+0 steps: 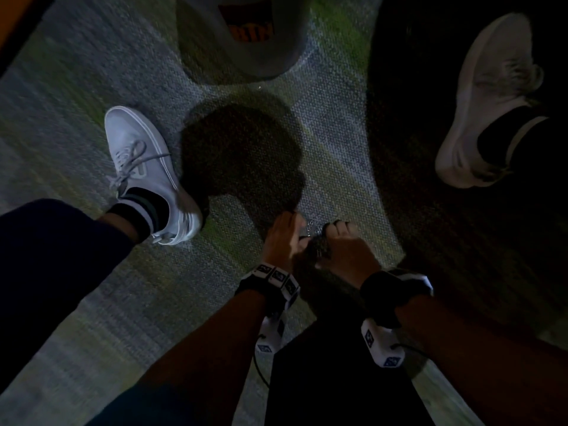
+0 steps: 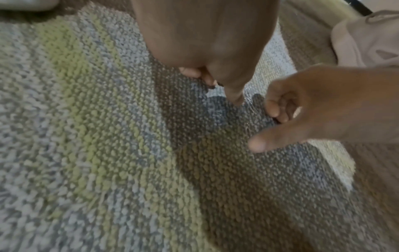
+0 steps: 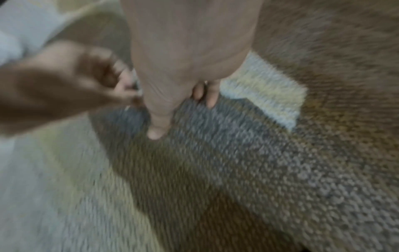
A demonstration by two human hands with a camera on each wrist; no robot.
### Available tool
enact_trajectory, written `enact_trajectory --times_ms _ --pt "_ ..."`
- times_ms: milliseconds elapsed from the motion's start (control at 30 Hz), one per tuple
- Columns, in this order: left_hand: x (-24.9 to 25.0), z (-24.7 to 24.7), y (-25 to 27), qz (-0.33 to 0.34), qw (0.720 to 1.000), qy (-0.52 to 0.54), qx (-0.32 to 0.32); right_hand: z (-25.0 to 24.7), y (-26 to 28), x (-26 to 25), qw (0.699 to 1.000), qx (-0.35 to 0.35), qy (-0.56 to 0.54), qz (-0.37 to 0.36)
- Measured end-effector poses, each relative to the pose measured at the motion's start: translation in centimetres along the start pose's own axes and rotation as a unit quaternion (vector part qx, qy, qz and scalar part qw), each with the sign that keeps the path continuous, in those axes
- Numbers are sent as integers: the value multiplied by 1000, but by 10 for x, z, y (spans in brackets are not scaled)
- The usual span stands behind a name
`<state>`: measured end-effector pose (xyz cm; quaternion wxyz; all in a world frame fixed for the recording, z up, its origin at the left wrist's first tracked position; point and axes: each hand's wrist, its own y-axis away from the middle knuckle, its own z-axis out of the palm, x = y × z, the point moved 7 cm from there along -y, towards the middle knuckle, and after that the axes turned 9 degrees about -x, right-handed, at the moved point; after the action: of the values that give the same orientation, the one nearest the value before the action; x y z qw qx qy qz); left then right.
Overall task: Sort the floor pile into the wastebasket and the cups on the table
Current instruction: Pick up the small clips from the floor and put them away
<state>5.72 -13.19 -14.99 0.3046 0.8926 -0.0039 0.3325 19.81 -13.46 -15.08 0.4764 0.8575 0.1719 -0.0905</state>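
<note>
Clear, crinkly plastic film (image 1: 313, 226) glints between the two hands just right of the frame's centre in the head view, low over the carpet (image 1: 76, 87); it is thin and hard to make out, and in the left wrist view it shows only as a faint sheen (image 2: 248, 95) by the fingertips. The left hand (image 1: 281, 241) has its fingers curled, thumb and forefinger pinching one edge of the film. The right hand (image 1: 344, 244) is curled too, fingers folded in with the thumb stuck out, and it seems to grip the other edge, though blur hides the exact hold. Both wrists carry dark bands with small white boxes. Beyond the hands, at the top centre of the frame, stands a grey wastebasket (image 1: 246, 35) with an orange label. A white sneaker (image 1: 144, 167) sits at centre left, another pale sneaker (image 1: 488, 99) at upper right in deep shadow. The carpet is looped grey with green streaks.
</note>
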Motion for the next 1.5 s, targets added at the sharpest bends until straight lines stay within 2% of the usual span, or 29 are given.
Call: enact_trajectory --times_ms 67,133,267,333,400,500,633,733,867,1133,1267,1500 --pt "2 4 0 3 999 -25 -25 0 -3 -1 1000 4 13 8" --pt "0 4 -3 -12 999 -19 -41 -6 -8 3 1000 4 -20 2" --pt "-2 0 1 -5 1000 -24 -9 -26 -12 21 995 11 -98 14" --pt "0 -2 6 -5 1000 -28 9 -29 -10 24 996 26 -84 17" --pt "3 0 6 -10 999 -32 7 -23 -8 20 998 11 -61 17" --pt "14 7 1 -30 999 -21 -35 -19 -8 14 999 -2 -41 22" --pt "22 6 -1 -16 998 -30 -50 -35 -17 13 997 20 -67 30" --pt "19 2 2 12 1000 -4 -15 -43 -17 19 995 44 -91 15" --pt "8 -8 3 0 1000 -11 26 -45 -10 29 995 40 -86 -18" --pt "21 -7 -16 24 993 -88 -71 -51 -23 5 989 97 -48 -102" --pt "27 -10 -25 26 993 -102 -54 -53 -31 -1 982 130 -68 -115" --pt "17 -5 -36 -21 996 -75 -49 -46 -36 -2 985 120 -71 -98"
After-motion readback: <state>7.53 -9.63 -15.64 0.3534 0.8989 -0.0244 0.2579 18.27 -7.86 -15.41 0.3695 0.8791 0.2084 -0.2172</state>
